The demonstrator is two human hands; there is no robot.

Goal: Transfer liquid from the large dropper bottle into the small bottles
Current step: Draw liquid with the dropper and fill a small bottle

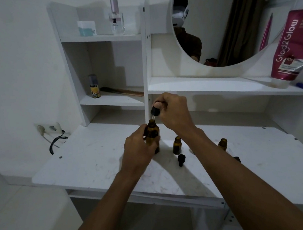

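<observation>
Steadying the large amber dropper bottle (152,134), left hand (138,149) grips its slippery, breakable-looking glass body; right hand (173,110) pinches dropper bulb (156,108).

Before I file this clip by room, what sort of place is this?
Likely a home dressing table: it has a round mirror, a perfume bottle and a pink cosmetics pouch.

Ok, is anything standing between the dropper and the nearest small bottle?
Nothing visible does. The right hand pinches the dropper over the big bottle, which the left hand holds. The nearest small bottle stands uncapped just right of it; a loose black cap lies nearer the camera, off that path.
</observation>
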